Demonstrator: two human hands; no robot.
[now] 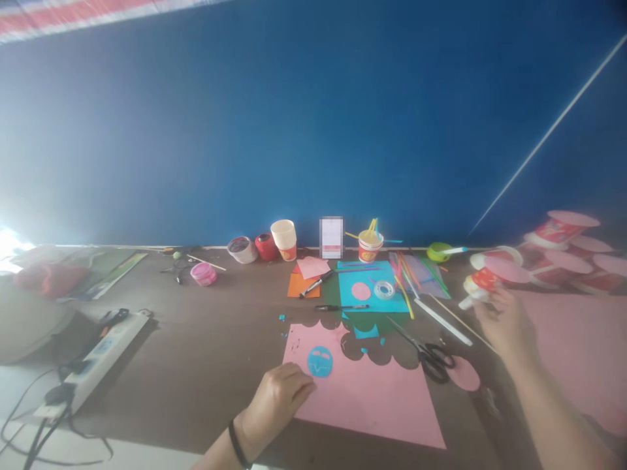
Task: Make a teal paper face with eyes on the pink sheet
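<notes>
My left hand (281, 395), a dark band on its wrist, lies at the left edge of a pink paper sheet (372, 398) with scalloped cutouts along its top. Its fingers are curled together and nothing shows in them. Just past the fingertips is a blue paper disc (320, 361) with cut or drawn marks. At the right, my blurred right hand (507, 323) has its fingers closed on a tilted red and yellow paper cup (482, 281). A pink disc (507, 268) is beside that cup, and a white stick-like piece (471, 300) juts out below it.
Black scissors (434, 361) and a pink disc (464, 373) lie between the sheet and my right arm. Behind are blue paper (350, 274), a tape roll (385, 290), pens and straws. Several pink-topped cups (558, 232) are stacked at right; a power strip (105, 356) lies left.
</notes>
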